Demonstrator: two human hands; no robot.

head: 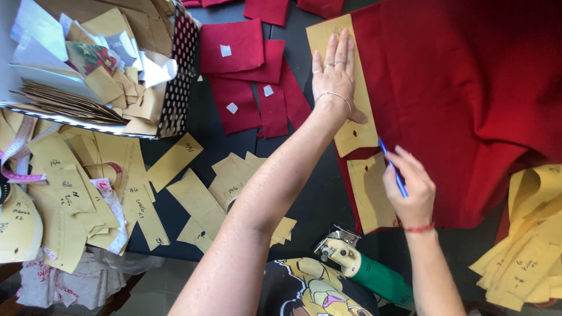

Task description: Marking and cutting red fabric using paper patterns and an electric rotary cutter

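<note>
Cut red pcs point(246, 76), box w/ paper patterns point(99, 64), green cutter point(366, 270), tape measure point(17, 158).

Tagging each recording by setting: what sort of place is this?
Most likely a sewing or garment-cutting workshop: red fabric spread on a dark table, tan paper pattern pieces scattered about, and a green handheld electric fabric cutter at the table edge.

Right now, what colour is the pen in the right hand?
Blue pen, right hand; head view.

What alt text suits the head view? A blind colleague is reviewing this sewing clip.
Seen from above, a left hand presses a tan paper pattern piece flat on red fabric while the right hand holds a blue pen at its edge. More paper patterns and cut red pieces lie around.
</note>
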